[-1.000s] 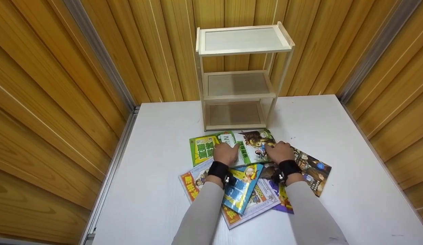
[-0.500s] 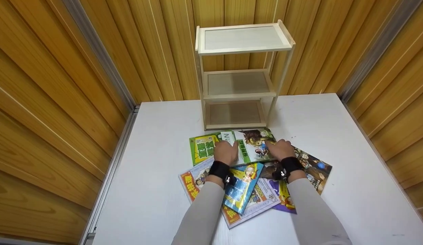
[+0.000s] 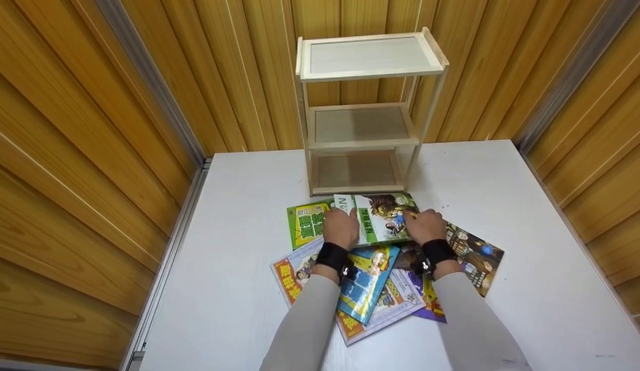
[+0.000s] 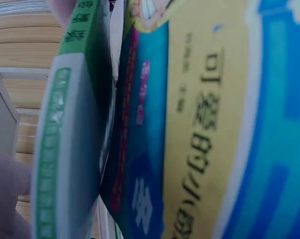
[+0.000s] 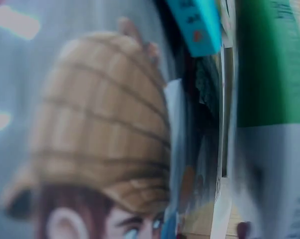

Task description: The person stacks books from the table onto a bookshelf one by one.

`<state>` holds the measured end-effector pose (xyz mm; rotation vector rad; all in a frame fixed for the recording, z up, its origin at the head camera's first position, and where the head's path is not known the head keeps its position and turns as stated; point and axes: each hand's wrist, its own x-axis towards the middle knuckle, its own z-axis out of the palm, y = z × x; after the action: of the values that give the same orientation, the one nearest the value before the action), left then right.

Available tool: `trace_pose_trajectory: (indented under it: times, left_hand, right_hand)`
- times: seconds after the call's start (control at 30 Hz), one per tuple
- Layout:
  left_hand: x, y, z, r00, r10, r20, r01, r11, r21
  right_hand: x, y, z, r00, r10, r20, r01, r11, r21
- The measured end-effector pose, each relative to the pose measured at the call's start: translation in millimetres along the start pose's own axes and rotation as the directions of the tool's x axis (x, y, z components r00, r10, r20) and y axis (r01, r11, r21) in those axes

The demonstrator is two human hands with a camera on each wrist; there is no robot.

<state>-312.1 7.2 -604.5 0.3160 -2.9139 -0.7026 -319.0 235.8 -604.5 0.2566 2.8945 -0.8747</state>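
Note:
A white and green book (image 3: pixel 369 226) with a maned animal on its cover lies across the top of a spread of books, just in front of the shelf. My left hand (image 3: pixel 341 228) grips its left side, thumb on the cover; my right hand (image 3: pixel 426 225) holds the right side, its other fingers hidden. In the left wrist view the book's spine (image 4: pixel 60 149) stands beside a blue and yellow book (image 4: pixel 200 119). The right wrist view shows its green and white edge (image 5: pixel 272 74) near a cover with a checked cap (image 5: pixel 100 109).
A three-tier wooden shelf (image 3: pixel 358 144) stands behind the books on the white table (image 3: pixel 237 247). Around the held book lie a green and yellow book (image 3: pixel 308 224), a lilac-bordered one (image 3: pixel 376 324), a purple one (image 3: pixel 431 309) and a dark illustrated one (image 3: pixel 480 257).
The white and green book has risen slightly toward the shelf, its near edge now farther from the blue book. Both hands have moved with it; the other books lie nearly as before.

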Motion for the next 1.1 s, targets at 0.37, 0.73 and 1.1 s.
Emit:
trace_pose_trajectory:
  times: [0.37, 0.73, 1.1]
  left_hand:
    - [1.6, 0.9, -10.9, 0.999, -0.029, -0.033, 0.026, 0.995, -0.099]
    - [-2.4, -12.6, -9.2, 0.996, 0.085, 0.006, -0.085, 0.996, -0.039]
    - [-3.7, -11.8, -14.3, 0.997, 0.061, 0.048, -0.060, 0.998, -0.023]
  right_hand:
    - [-8.8, -8.0, -2.8, 0.999, 0.039, -0.028, -0.037, 0.996, 0.077]
    - [-20.7, -7.3, 1.3, 1.000, 0.011, 0.009, -0.011, 0.996, 0.083]
    - [-26.2, -9.0, 0.6, 1.000, 0.020, 0.000, -0.020, 0.998, 0.058]
